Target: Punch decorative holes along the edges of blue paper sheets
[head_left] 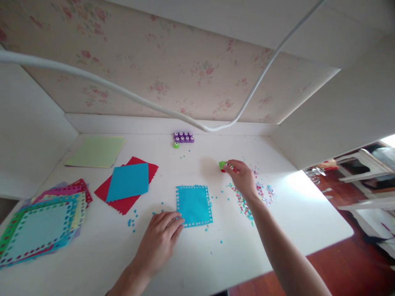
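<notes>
A square of blue paper (194,204) with punched holes along its edges lies flat in front of me. My left hand (165,232) rests at its lower left corner, fingers lying loosely on the paper's edge and the table. To the upper right of the sheet, my right hand (239,172) pinches a small green craft punch (222,165). Bits of red and a white round button show by the fingers, probably other punches, partly hidden. Several purple punches (184,137) stand in rows near the wall, with another green punch (176,145) in front of them.
Punched confetti (243,203) lies scattered at the right, with blue dots (131,223) at the left. Blue paper (128,182) lies over red sheets (106,195). Pale green paper (95,151) and a stack of punched sheets (43,228) sit farther left. A white cable (132,96) hangs across the view.
</notes>
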Motion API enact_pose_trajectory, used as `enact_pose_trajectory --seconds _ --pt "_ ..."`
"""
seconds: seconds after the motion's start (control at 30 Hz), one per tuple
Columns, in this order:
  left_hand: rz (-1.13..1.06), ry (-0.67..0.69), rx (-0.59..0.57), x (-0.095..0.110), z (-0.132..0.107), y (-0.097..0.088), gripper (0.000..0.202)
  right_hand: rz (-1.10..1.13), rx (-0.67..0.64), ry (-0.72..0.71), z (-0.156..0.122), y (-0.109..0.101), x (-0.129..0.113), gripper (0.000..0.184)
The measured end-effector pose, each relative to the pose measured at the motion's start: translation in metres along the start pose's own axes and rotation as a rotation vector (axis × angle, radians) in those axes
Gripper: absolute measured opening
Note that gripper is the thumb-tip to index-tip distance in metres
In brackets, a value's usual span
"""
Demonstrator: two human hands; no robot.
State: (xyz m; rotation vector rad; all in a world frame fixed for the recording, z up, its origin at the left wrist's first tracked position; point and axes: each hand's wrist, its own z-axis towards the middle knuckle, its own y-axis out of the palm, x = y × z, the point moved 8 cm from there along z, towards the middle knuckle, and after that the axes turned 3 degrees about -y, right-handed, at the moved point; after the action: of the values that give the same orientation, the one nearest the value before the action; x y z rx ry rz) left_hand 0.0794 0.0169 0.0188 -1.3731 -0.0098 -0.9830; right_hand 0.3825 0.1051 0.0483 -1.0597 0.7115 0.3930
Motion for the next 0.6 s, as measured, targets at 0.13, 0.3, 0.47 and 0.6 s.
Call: enact_pose_trajectory --seconds 0.13,0.3,0.47,0.6 --pt "0.003 -0.007 -0.024 0.0 -0.009 0.008 0.02 -0.316 0.081 0.06 0.042 -0.01 0.036 0.03" --pt "-0.021 -0.04 -0.021 -0.006 -0.01 0.01 0.02 -0.408 0.025 0.088 0.05 0.002 0.059 0.031" --pt "-0.016 -0.06 -0.03 -0.01 -0.008 0.011 0.02 -0.469 -0.006 0.11 0.046 0.008 0.063 0.03" --pt "-0.028 -0.067 -0.039 -0.011 -0.008 0.012 0.02 -0.504 -0.024 0.136 0.045 0.006 0.059 0.033"
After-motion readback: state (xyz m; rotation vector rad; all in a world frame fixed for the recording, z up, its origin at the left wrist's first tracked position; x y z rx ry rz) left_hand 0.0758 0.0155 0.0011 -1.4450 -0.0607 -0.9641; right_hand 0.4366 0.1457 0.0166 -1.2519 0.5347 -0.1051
